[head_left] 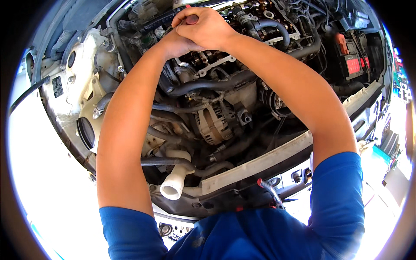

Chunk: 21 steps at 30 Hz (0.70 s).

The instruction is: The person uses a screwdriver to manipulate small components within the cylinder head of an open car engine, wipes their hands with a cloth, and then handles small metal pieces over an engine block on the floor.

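Note:
Both my hands meet over the far part of an open car engine [216, 65]. My right hand [210, 30] is closed around a handle whose round, dark red end [192, 19] shows between thumb and fingers. The rest of that tool is hidden, so its kind cannot be told. Just below and to the left, my left hand [175, 45] presses against the right one. Its fingers look curled, but what they hold is covered. Beneath the hands, the top of the engine is uncovered, with metal parts showing.
Nearer me are the alternator [212, 125], a black hose [208, 84] and a white filler neck [172, 186]. A car battery [353, 65] stands at the right. A pale crossbar [260, 162] runs along the front. A tool with a red-tipped handle [266, 187] lies near my body.

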Tool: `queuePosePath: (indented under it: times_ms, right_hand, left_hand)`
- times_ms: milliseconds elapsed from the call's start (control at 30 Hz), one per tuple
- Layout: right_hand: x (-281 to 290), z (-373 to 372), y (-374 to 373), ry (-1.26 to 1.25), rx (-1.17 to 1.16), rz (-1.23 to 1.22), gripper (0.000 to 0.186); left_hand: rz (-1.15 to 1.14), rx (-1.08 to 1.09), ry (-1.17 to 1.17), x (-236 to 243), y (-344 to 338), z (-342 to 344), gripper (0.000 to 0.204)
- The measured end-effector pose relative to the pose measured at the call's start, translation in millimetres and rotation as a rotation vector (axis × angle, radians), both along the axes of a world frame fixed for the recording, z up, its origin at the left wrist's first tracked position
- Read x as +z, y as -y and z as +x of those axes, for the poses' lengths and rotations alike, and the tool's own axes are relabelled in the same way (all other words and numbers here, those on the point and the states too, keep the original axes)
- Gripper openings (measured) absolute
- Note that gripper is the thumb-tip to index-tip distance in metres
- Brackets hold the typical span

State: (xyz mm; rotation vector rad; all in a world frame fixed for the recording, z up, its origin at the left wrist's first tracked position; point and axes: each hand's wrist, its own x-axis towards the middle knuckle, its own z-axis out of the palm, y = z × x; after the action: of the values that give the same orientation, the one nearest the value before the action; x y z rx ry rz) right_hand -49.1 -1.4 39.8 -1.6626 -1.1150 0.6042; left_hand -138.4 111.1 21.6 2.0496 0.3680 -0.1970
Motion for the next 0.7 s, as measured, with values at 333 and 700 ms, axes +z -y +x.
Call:
queuePosePath:
  times_ms: [333,700]
  right_hand:
    - [-1.0,5.3,15.6,-0.185,0.042,0.088,0.014]
    - [15.6,39.4,26.0,-0.5,0.061,0.207,0.012]
  left_hand:
    - [0.1,-0.102,0.01,-6.9,-15.1,11.0,0.022]
    - [0.478,-0.541,-0.183,-63.9,-26.8,47.4,0.027]
